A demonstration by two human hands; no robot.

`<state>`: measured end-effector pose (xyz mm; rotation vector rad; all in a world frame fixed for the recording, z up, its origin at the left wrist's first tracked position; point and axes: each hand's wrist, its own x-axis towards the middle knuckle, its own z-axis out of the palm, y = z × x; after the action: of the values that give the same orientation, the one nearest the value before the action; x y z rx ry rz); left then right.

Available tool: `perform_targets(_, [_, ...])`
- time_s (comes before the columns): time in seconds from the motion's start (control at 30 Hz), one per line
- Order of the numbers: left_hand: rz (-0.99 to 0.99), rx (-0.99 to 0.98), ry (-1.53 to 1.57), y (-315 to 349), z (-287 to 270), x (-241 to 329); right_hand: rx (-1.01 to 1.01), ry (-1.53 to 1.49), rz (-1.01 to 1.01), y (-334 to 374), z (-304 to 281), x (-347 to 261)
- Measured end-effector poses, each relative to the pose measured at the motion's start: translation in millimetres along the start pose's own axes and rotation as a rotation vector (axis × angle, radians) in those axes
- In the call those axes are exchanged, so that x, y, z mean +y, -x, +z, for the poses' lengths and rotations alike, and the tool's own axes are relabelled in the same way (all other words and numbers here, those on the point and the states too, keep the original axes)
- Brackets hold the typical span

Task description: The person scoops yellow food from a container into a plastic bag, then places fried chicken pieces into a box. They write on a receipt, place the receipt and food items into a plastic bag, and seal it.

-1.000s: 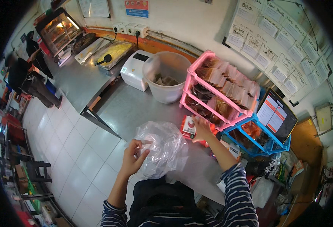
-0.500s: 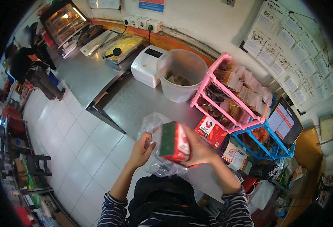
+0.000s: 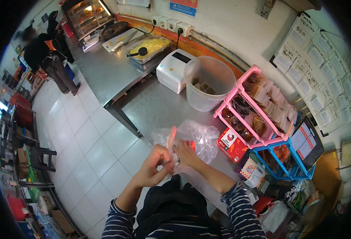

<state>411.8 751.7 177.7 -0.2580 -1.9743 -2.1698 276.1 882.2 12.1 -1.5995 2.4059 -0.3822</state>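
Note:
A clear plastic bag (image 3: 204, 137) lies spread over the steel table's front edge, in front of me. My left hand (image 3: 156, 164) is closed with bent fingers on the near left side of the bag. Close beside it, my right hand (image 3: 188, 154) reaches into the bag with its palm down. A small red patch of the box (image 3: 192, 145) shows by its fingers; the hand and the crumpled plastic hide most of the box. Some fingertips of both hands are hidden by plastic.
Behind the bag stand a white label printer (image 3: 174, 71) and a translucent bucket (image 3: 205, 95). To the right are a pink rack (image 3: 259, 135) of sachets, a blue basket (image 3: 291, 171), a red carton (image 3: 232, 144) and a tablet (image 3: 308, 139). Two people stand far left.
The red and green box has gone down into the bag with my right hand, now mostly hidden. My left hand has moved slightly right. The bag has spread rightward on the table.

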Motion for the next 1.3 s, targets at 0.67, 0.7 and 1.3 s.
perform_targets(0.67, [0.309,-0.180,-0.111,-59,89,1,-0.468,-0.004,0.403,156,-34,2])
perform_targets(0.7, [0.396,0.037,0.057,-67,72,1,-0.484,-0.012,0.409,158,-36,4])
perform_targets(1.3, [-0.139,0.134,-1.074,-78,11,21,-0.193,0.005,0.355,40,47,34])
